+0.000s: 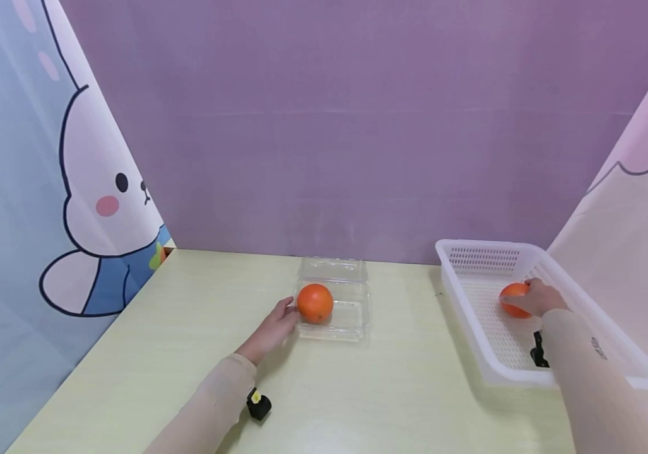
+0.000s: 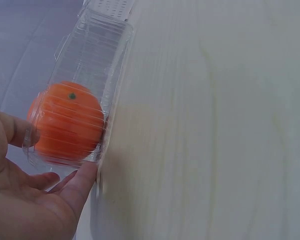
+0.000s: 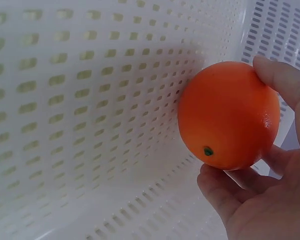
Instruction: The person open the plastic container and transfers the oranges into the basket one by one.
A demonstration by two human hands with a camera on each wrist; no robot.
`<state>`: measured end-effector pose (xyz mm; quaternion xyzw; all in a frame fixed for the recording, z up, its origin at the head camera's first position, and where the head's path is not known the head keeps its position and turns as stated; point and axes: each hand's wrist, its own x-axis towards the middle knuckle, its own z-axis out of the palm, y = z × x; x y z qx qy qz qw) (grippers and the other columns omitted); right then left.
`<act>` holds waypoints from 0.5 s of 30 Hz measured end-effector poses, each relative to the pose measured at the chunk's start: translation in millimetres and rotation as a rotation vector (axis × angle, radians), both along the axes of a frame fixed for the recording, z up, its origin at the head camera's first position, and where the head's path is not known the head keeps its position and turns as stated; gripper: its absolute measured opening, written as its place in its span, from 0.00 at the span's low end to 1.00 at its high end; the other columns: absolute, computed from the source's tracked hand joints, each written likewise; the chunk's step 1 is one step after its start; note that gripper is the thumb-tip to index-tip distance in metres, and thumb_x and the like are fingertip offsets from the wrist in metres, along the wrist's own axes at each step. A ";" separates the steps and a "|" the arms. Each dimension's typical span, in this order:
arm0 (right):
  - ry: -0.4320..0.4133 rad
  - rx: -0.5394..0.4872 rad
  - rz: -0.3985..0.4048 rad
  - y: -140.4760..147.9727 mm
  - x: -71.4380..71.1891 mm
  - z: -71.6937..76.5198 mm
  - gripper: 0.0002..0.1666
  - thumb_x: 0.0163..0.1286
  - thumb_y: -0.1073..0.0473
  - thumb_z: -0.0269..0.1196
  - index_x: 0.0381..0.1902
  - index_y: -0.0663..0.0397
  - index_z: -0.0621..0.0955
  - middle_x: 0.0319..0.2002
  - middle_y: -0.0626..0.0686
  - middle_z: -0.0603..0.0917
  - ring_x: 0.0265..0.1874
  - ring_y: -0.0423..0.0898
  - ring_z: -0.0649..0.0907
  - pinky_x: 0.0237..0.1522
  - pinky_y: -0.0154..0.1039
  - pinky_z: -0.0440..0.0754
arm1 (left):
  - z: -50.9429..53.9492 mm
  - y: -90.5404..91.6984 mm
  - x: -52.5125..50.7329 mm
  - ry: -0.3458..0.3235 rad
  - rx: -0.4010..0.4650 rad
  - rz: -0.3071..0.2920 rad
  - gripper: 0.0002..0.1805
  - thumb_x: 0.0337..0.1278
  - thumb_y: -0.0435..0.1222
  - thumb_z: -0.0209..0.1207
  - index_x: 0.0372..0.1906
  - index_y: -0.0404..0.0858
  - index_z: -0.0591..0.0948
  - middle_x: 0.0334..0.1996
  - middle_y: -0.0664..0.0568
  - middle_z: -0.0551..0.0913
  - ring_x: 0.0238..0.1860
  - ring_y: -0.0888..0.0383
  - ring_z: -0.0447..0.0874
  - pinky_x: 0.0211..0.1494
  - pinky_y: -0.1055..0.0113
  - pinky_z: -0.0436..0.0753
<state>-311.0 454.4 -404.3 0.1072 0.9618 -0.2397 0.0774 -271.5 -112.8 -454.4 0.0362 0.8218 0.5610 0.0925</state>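
An orange (image 1: 315, 303) sits in the left part of a clear plastic clamshell box (image 1: 349, 313), whose lid (image 1: 332, 269) is folded back toward the wall. My left hand (image 1: 276, 325) holds the box's left end; in the left wrist view the thumb lies at the rim and fingertips (image 2: 85, 175) touch the outer wall. Inside a white perforated basket (image 1: 474, 334) on the right, my right hand (image 1: 545, 297) grips a second orange (image 3: 228, 115). The thumb lies on one side of this orange and the fingers curl under the other, its green stem mark showing.
Both things stand on a pale wooden table (image 1: 392, 391). A purple cloth wall (image 1: 324, 126) rises behind it, with printed cloth (image 1: 96, 208) on the left. The basket's raised rim surrounds the right hand, and the right forearm crosses its near side.
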 end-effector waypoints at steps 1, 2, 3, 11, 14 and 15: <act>0.005 0.003 0.004 -0.1 0.3 0.3 0.62 0.62 0.34 0.65 0.65 0.84 0.54 0.56 0.79 0.68 0.49 0.70 0.71 0.51 0.64 0.75 | 0.1 -0.1 0.0 0.002 0.000 -0.002 0.36 0.74 0.44 0.47 0.77 0.30 0.54 0.71 0.32 0.64 0.69 0.40 0.68 0.71 0.44 0.66; 0.012 0.008 0.008 -0.2 0.7 0.7 0.61 0.63 0.34 0.65 0.64 0.85 0.55 0.56 0.79 0.68 0.48 0.70 0.72 0.51 0.64 0.75 | 0.2 -0.1 0.3 0.006 0.000 -0.004 0.36 0.74 0.44 0.47 0.77 0.30 0.54 0.71 0.32 0.64 0.69 0.39 0.68 0.71 0.44 0.66; 0.018 0.011 0.012 -0.1 1.0 1.0 0.61 0.63 0.34 0.65 0.64 0.85 0.55 0.55 0.79 0.68 0.48 0.70 0.72 0.51 0.64 0.75 | -0.1 -0.2 0.0 0.007 -0.002 -0.005 0.35 0.74 0.43 0.47 0.77 0.30 0.54 0.71 0.31 0.64 0.69 0.39 0.68 0.71 0.44 0.66; 0.041 0.009 0.020 0.1 1.7 1.8 0.61 0.62 0.32 0.64 0.63 0.84 0.58 0.55 0.78 0.70 0.48 0.69 0.72 0.49 0.63 0.76 | -1.7 0.7 -2.2 -0.004 -0.006 0.002 0.36 0.74 0.44 0.47 0.77 0.31 0.54 0.71 0.33 0.64 0.69 0.40 0.68 0.71 0.45 0.66; 0.057 0.042 0.050 0.6 0.1 1.9 0.61 0.64 0.31 0.62 0.65 0.84 0.57 0.59 0.81 0.67 0.53 0.73 0.71 0.54 0.66 0.74 | -2.6 0.9 -2.9 -0.002 0.000 -0.001 0.35 0.74 0.43 0.47 0.77 0.30 0.54 0.71 0.32 0.65 0.68 0.40 0.69 0.70 0.45 0.68; 0.063 0.049 0.059 0.5 -0.5 2.4 0.61 0.64 0.32 0.62 0.66 0.85 0.57 0.59 0.82 0.66 0.54 0.74 0.71 0.55 0.67 0.73 | -3.0 1.0 -3.1 -0.004 0.003 -0.001 0.35 0.74 0.43 0.47 0.77 0.30 0.54 0.71 0.32 0.65 0.68 0.40 0.69 0.70 0.45 0.68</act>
